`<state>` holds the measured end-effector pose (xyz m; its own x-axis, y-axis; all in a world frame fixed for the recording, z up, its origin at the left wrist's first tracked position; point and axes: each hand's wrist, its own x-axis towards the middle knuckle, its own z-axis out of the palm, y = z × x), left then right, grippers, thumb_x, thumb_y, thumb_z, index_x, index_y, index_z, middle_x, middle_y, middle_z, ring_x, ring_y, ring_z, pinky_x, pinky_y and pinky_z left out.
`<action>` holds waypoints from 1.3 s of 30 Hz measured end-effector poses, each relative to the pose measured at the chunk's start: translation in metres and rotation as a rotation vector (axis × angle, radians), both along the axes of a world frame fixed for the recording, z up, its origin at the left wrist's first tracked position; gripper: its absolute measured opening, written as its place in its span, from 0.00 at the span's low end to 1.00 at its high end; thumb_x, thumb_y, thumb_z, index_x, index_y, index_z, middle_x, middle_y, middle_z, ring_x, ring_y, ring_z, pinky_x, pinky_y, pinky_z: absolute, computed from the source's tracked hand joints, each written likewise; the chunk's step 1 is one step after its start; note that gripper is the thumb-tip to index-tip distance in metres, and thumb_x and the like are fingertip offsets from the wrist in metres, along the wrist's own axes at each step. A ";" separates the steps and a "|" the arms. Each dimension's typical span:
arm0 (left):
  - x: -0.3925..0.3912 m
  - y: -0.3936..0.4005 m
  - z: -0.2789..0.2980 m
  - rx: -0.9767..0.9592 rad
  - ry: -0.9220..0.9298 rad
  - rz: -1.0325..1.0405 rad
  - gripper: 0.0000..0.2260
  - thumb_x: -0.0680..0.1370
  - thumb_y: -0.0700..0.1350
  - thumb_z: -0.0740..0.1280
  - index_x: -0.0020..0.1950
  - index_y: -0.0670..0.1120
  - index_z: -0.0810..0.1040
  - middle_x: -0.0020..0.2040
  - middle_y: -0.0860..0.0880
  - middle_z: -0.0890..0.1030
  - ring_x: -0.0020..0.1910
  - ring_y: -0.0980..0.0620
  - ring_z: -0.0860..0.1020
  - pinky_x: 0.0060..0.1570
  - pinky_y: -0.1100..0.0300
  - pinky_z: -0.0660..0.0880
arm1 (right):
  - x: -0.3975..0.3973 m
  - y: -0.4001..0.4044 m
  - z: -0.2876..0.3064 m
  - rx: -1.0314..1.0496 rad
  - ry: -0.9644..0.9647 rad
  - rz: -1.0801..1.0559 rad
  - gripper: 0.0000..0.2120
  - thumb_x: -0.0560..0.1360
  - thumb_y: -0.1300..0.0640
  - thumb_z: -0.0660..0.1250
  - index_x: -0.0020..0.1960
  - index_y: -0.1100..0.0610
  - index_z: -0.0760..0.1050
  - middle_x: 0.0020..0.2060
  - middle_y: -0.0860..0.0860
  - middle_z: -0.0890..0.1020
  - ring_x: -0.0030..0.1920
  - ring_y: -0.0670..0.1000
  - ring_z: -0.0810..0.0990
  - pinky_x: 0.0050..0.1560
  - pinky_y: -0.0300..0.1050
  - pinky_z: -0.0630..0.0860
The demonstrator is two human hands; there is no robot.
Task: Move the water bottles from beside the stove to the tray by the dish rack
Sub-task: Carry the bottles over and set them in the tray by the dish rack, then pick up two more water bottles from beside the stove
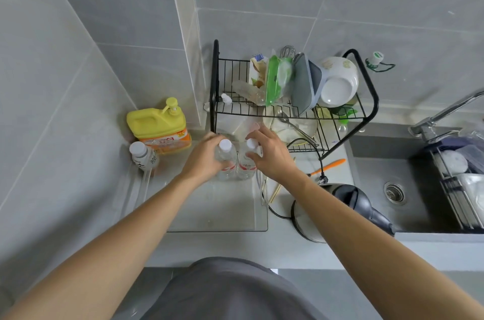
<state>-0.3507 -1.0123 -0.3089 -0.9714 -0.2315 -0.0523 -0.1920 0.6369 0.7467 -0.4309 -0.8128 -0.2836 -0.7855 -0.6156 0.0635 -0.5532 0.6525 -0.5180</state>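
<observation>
Two clear water bottles with white caps and red labels stand side by side at the far end of a clear plastic tray (259,225), right in front of the black dish rack (372,99). My left hand (203,160) is wrapped around the left bottle (225,148). My right hand (269,156) holds the right bottle (247,166) near its neck, fingers partly spread. A third bottle with a white cap (142,154) stands at the tray's far left corner.
A yellow detergent jug (157,126) sits behind the tray by the wall. An electric kettle (340,209) and its cord lie right of the tray, with chopsticks and an orange-handled tool (330,165). The sink (387,188) and faucet (445,112) are further right.
</observation>
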 end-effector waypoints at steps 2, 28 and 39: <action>-0.001 -0.003 0.004 -0.021 0.002 -0.015 0.24 0.67 0.44 0.85 0.60 0.48 0.82 0.54 0.53 0.76 0.52 0.54 0.76 0.51 0.62 0.69 | -0.002 -0.002 0.003 0.004 0.003 0.000 0.18 0.73 0.58 0.78 0.60 0.55 0.77 0.59 0.49 0.77 0.55 0.60 0.79 0.49 0.53 0.78; -0.009 -0.006 0.003 -0.001 0.025 -0.151 0.19 0.70 0.36 0.81 0.57 0.47 0.80 0.55 0.50 0.79 0.56 0.48 0.80 0.59 0.51 0.76 | 0.020 -0.012 0.006 0.021 -0.105 -0.159 0.23 0.76 0.63 0.75 0.69 0.57 0.73 0.64 0.55 0.76 0.65 0.60 0.75 0.64 0.54 0.74; 0.018 0.050 0.078 -0.436 0.361 -0.212 0.24 0.76 0.50 0.72 0.71 0.46 0.74 0.65 0.47 0.74 0.65 0.45 0.73 0.64 0.49 0.75 | 0.068 0.066 0.046 0.106 0.116 -0.343 0.21 0.79 0.46 0.69 0.70 0.52 0.75 0.62 0.53 0.76 0.63 0.58 0.72 0.59 0.56 0.77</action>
<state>-0.3325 -0.9620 -0.2306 -0.9376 0.0429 0.3450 0.1892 0.8955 0.4028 -0.3632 -0.7463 -0.2381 -0.9384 -0.3262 0.1141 -0.3445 0.8565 -0.3844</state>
